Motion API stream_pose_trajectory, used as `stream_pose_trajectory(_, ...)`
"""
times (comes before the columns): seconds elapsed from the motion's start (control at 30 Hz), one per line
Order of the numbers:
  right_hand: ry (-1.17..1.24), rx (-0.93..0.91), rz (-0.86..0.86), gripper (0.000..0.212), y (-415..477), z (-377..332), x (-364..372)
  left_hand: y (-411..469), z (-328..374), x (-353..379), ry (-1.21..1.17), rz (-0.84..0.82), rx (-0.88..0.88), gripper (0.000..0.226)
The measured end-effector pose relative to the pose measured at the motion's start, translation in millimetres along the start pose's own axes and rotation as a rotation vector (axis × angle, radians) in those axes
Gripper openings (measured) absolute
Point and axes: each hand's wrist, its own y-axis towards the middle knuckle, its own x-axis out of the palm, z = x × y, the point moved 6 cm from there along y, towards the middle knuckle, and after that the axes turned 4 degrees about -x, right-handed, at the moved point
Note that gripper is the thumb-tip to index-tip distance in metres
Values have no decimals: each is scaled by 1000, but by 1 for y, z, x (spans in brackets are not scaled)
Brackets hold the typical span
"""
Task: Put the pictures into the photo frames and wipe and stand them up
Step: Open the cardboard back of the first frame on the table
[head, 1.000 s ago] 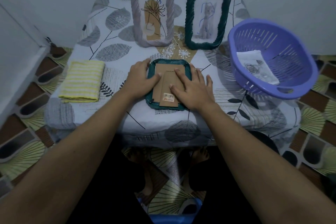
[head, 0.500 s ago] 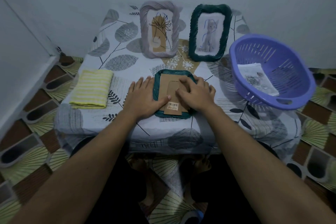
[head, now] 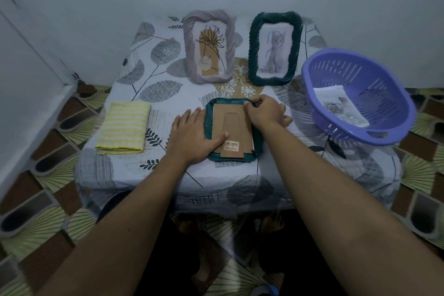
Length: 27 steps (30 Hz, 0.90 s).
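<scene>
1. The left hand [head: 192, 137] lies flat with straight fingers, and its thumb presses on the cardboard backing [head: 234, 122] of a face-down green frame [head: 230, 159].
2. The right hand [head: 264, 110] has its fingers curled round the far right corner of that frame. What they pinch there is hidden.
3. The frame lies near the front middle of a table [head: 168, 74] covered in leaf-print cloth. A barcode sticker [head: 231, 144] sits on the backing's stand.
4. Behind it, a grey frame [head: 189, 50] and a dark green frame [head: 253, 50] stand upright side by side, each holding a drawing.
5. A folded yellow striped cloth [head: 123, 127] lies to the left.
6. A purple basket [head: 374, 74] on the right holds a picture [head: 341, 106].
</scene>
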Motion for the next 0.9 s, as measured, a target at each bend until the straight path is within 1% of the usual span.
stream_pose_trajectory(0.27,51,56,60,15,1,2,0,0,0,1,-8,5,1,107)
stream_pose_trajectory(0.4,58,38,91,14,-1,4,-2,0,-2,2,-3,12,2,107)
stream_pose_trajectory(0.57,2,6,125,16,-2,3,-5,0,-2,2,-8,11,-1,109)
stream_pose_trajectory(0.67,-32,-22,106,21,-3,3,-5,0,-2,2,-19,8,-4,108)
stream_pose_trajectory(0.77,-46,-105,18,31,-8,2,-5,-1,-2,2,-27,14,-3,107)
stream_pose_trajectory(0.9,-119,-256,-165,58,-27,0,1,-1,-2,2,-40,13,-6,107)
